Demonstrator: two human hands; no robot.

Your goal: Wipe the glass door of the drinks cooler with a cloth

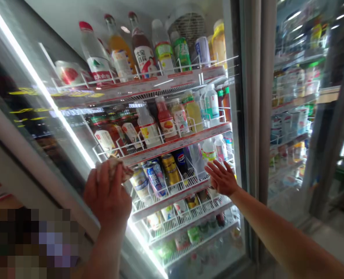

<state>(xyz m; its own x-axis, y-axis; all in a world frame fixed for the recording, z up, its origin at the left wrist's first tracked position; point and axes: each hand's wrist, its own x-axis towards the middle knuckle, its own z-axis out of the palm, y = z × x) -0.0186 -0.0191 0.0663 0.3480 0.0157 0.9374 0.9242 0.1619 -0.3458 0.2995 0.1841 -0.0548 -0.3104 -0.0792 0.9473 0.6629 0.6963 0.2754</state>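
Observation:
My left hand (109, 193) is closed round a crumpled, pale brownish cloth (118, 169), raised against or close to the glass door of a lit drinks fridge. Part of the cloth pokes out past the fingers. My right hand (221, 178) is raised with its fingers spread and nothing in it, near the right side of the glass; whether it touches cannot be told. Behind the hands stand drink cans, among them a gold can (170, 170) and a blue-and-silver can (155, 178), with a dark Pepsi bottle (181, 158) beside them.
Bottles fill the upper wire shelves, including a red juice bottle (166, 118) and a dark bottle with a white label (142, 50). A bright light strip (44, 87) runs down the left. To the right are a metal door frame (257, 116) and another stocked fridge (293, 97).

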